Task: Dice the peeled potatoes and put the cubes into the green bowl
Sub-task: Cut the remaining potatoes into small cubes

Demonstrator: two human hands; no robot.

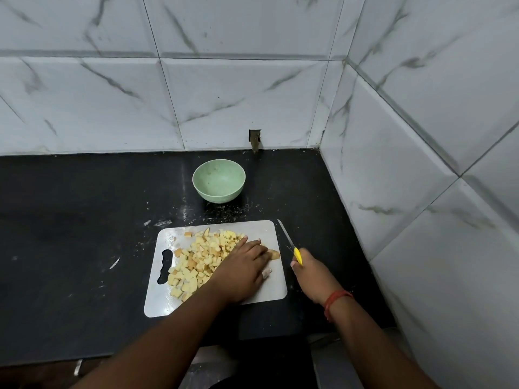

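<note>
Head view is showing your left hand (243, 269) lying flat on the cutting board (269, 287), fingers straight and pressed together, their outer edge touching the right side of the potato cubes (196, 261). Your fingertips are reaching toward the board's far edge, and your palm is covering the board's right-centre. A potato piece (274, 254) not yet cut is peeking out just beyond your knuckles on the right. Your right hand (314, 275) is hovering just off the board's right edge, fingers curled round the yellow handle of the knife (289, 242), and the blade is pointing away from you and slightly left, beside the board's far right corner. A red thread band (335, 301) is sitting on your right wrist. Cubes are piling across the board's left and middle, none in the bowl. Green bowl (219, 181) is standing upright on the black counter (84, 234) beyond the board, well apart from it, near the tiled wall (224, 102). White specks are dotting the counter between the bowl and the board.
</note>
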